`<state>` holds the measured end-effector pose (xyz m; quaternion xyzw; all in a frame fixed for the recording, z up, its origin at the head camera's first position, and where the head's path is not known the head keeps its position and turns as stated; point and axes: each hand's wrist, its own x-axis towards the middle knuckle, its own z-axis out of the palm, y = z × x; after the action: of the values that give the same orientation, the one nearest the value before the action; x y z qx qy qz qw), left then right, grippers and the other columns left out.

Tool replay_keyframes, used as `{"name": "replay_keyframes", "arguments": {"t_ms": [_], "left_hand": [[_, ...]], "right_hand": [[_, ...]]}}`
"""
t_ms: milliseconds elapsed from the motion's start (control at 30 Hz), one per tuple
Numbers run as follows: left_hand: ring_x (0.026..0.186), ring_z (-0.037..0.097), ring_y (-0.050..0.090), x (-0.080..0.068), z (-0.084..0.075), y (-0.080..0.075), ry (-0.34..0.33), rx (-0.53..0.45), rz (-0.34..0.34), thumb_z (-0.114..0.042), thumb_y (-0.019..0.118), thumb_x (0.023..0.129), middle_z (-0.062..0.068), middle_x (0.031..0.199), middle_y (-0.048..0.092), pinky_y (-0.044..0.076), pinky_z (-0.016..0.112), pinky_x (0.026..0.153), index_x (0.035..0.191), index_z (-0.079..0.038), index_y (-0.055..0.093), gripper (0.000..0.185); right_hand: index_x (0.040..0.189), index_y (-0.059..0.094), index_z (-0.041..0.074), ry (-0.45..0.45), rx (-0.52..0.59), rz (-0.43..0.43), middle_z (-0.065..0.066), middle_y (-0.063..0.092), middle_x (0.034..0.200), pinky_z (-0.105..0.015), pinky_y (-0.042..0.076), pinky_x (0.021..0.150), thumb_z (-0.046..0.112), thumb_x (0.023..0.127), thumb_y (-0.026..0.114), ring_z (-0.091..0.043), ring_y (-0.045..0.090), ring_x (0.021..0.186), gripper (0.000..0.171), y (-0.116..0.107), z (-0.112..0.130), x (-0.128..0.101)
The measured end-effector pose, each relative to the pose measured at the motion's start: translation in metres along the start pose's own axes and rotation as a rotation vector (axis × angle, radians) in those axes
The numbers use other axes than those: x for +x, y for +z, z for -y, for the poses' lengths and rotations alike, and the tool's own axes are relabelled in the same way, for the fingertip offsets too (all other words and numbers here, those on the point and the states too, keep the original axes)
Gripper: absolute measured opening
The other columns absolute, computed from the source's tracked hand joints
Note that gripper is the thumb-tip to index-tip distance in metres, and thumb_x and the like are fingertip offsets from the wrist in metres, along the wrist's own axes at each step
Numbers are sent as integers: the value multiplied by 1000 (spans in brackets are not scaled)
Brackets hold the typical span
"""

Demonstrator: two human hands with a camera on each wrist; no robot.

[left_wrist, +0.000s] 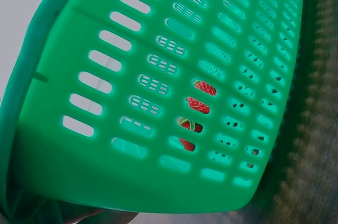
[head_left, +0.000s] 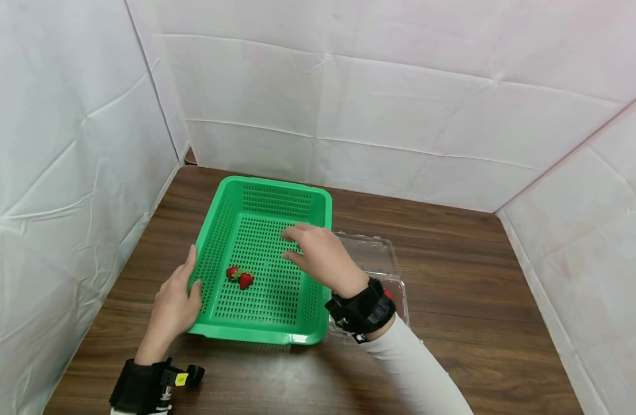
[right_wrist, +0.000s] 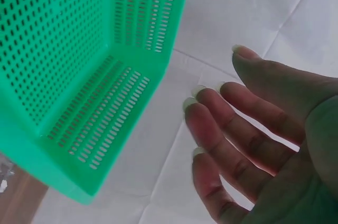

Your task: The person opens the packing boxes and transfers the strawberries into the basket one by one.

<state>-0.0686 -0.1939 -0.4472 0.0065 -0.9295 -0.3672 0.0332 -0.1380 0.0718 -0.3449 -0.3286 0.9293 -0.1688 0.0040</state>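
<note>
A green perforated plastic basket (head_left: 261, 334) sits on the table, with two red strawberries (head_left: 240, 277) lying together on its floor toward the left. My left hand (head_left: 174, 302) holds the basket's left rim, its thumb at the edge and its fingers along the outside. In the left wrist view the side wall (left_wrist: 63, 160) fills most of the picture, and red strawberry (left_wrist: 198, 105) shows through the slots. Over the basket's right side hovers my right hand (head_left: 318, 251), fingers loosely bent with nothing between them. The right wrist view shows its spread fingers (right_wrist: 232, 155) beside the basket.
A clear plastic clamshell box (head_left: 372, 253) stands open at the basket's right, partly hidden by my right wrist. Something red (head_left: 387, 294) shows inside it. The brown wooden table (head_left: 468, 288) is bordered by white cloth walls (head_left: 401, 104) at the back and sides.
</note>
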Motion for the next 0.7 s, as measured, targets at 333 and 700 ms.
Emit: {"name": "replay_keyframes", "arguments": {"t_ms": [333, 700], "left_hand": [[108, 54, 56, -1, 0, 1, 1, 7, -3, -1, 45, 98, 34, 143, 40, 47, 63, 80, 156, -10, 10, 69], [101, 53, 59, -1, 0, 1, 27, 4, -24, 0, 45, 97, 35, 141, 42, 48, 61, 75, 156, -8, 12, 68]], "right_hand": [[120, 64, 12, 67, 49, -99, -2, 64, 118, -25, 48, 87, 18, 92, 66, -16, 62, 99, 28, 1, -21, -27], [116, 63, 9, 194, 92, -105, -5, 63, 113, -30, 48, 89, 17, 96, 61, -18, 61, 103, 22, 3, -42, -57]]}}
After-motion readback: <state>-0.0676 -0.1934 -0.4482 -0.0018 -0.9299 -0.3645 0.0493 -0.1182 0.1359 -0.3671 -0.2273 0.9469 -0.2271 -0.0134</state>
